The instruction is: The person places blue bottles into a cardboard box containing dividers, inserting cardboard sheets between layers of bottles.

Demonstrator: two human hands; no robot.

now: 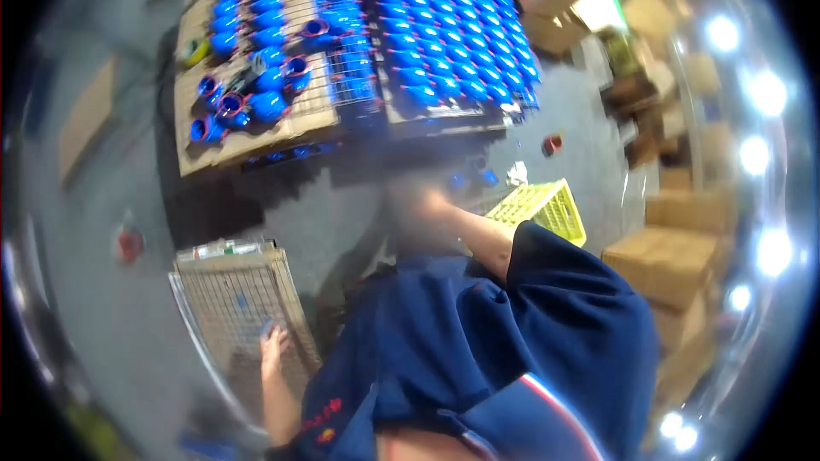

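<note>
My left hand [275,348] is at the lower left, over a stack of wire racks [231,290]. Its fingers look apart, and a small bluish patch shows at the fingertips, too blurred to name. My right hand [418,198] reaches forward below the table's front edge. Motion smears it, so its fingers and anything in them cannot be made out. Ahead, rows of glossy blue rounded pieces [453,34] with reddish edges cover the right part of the table. Several loose blue cup-like pieces [231,105] lie on a cardboard sheet [290,124] at the front left.
A yellow plastic crate [559,213] stands on the floor to the right. Cardboard boxes [666,265] are piled along the right side. A reddish item [553,144] lies on the floor by the table, and another red item [130,243] is far left.
</note>
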